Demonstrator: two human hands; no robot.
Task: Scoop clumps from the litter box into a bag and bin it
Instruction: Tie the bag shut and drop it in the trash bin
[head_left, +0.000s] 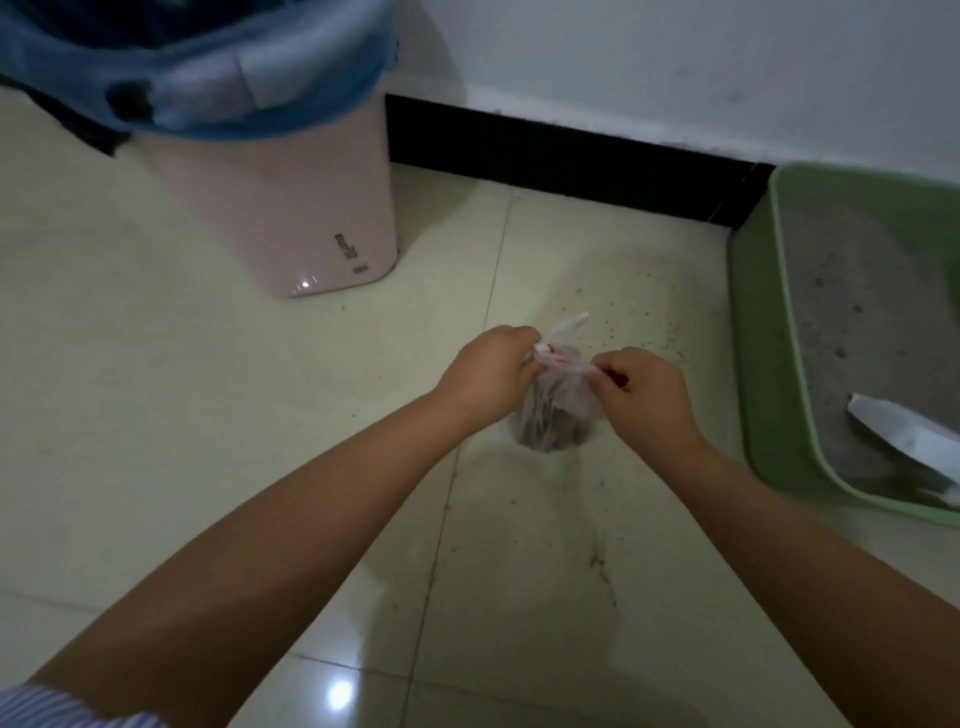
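Bag (558, 400): thin, translucent plastic, sitting on the floor tiles (208, 415) between the two hands; a dark grey mass is showing through its lower part, and red marking is showing near its top.
Bag top: gathered plastic is stretching sideways between the hands, and one white strip is sticking up and away, above the left hand's knuckles.
Left hand (488, 371): fingers are curling round the gathered plastic on the bag's left side, gripping it; fingertips are hidden behind the plastic.
Right hand (644, 397): thumb and fingers are pinching the other end of the plastic on the bag's right side; a small red patch is showing at the pinch.
Forearms: both are reaching in from the lower edge, bare, with a striped sleeve (78, 712) showing at the lower left corner.
Litter box (763, 332): green tray, sitting on the floor at the right edge, near the right hand but apart from it; grey litter is filling it.
Scoop (904, 436): white, lying in the litter at the tray's near end, tilted; its exact shape is blurred.
Bin (270, 208): pink body, standing upper left, well apart from the bag; a blue liner (249, 98) is folding over its rim.
Floor: pale glossy tiles; dark specks are lying scattered between the bag and the litter box.
Wall: white, with a black skirting strip (561, 156) running behind the bin and the tray.
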